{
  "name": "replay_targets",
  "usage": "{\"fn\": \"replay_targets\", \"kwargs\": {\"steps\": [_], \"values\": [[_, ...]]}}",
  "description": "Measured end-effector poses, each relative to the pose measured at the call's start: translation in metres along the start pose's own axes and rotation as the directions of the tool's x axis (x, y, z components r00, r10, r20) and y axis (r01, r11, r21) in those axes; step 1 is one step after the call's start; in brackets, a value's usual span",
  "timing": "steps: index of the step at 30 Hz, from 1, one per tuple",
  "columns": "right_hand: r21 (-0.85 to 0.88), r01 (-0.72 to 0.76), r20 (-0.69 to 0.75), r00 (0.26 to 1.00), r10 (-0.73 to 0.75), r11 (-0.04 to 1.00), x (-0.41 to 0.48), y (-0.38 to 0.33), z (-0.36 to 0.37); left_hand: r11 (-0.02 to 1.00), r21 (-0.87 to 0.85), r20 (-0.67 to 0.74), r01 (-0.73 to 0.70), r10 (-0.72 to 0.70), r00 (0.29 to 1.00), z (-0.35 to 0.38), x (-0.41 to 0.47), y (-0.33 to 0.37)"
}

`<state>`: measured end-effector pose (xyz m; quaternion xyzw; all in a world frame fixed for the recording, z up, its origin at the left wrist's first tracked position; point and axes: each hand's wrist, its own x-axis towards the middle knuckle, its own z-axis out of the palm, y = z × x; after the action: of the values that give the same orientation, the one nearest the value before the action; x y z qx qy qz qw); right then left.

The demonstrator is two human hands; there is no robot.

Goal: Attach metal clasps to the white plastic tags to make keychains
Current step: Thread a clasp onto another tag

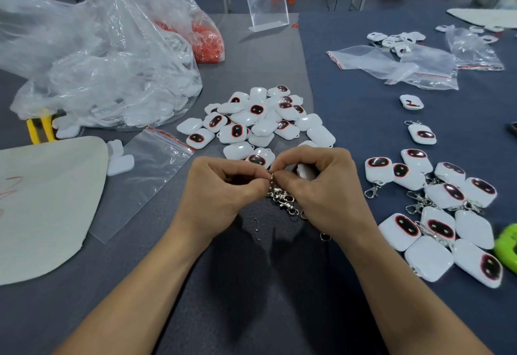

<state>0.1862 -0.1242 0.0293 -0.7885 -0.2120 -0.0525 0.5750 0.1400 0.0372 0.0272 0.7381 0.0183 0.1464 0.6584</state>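
**Clasp pinched between both hands**

The clasp (pixel 272 178) sat where the two hands met, its ring caught between the fingertips just above the table (pixel 251 284). The left hand (pixel 223 189) pinched it from one side with thumb and forefinger, the other fingers curled in. The right hand (pixel 321 187) pinched it from the other side and also held a white tag (pixel 305 171) tucked in its curled fingers, right beside the clasp. Whether ring and tag were already joined could not be told.

Under the hands lay a small heap of loose clasps (pixel 282 199), touching one another, and a lone open ring (pixel 257 228) lay near the left wrist. Just beyond the knuckles was a pile of bare tags (pixel 260 119). To the right, well apart from that pile, finished keychains (pixel 436 215) lay spread out.

A flat zip bag (pixel 145 175) lay left of the hands, beside a beige board (pixel 47 203). Farther left a big clear bag (pixel 106 75) held more white pieces, with an orange-filled bag (pixel 207 38) behind it.
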Motion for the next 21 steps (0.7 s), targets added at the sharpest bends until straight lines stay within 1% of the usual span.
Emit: {"fn": "replay_targets", "kwargs": {"steps": [3,10,16,21], "values": [[-0.001,0.000,0.018,1.000,0.000,1.000,-0.0003,0.0001,0.0009,1.000,0.001,0.001,0.004,-0.004,1.000,0.0000,0.0002,0.0006],[0.015,-0.003,-0.004,1.000,0.003,1.000,-0.0015,-0.0017,0.0010,1.000,0.014,0.026,-0.017,0.016,1.000,-0.0013,-0.0004,0.0020],[0.007,0.019,-0.003,1.000,-0.019,1.000,-0.0039,-0.0030,0.0026,0.997,0.066,0.035,-0.029,0.027,0.999,-0.0017,-0.0013,0.0032],[0.036,0.045,0.013,0.999,-0.046,0.998,-0.0037,-0.0044,0.0045,0.998,0.057,0.053,-0.028,0.025,0.998,-0.0015,-0.0023,0.0042]]}}
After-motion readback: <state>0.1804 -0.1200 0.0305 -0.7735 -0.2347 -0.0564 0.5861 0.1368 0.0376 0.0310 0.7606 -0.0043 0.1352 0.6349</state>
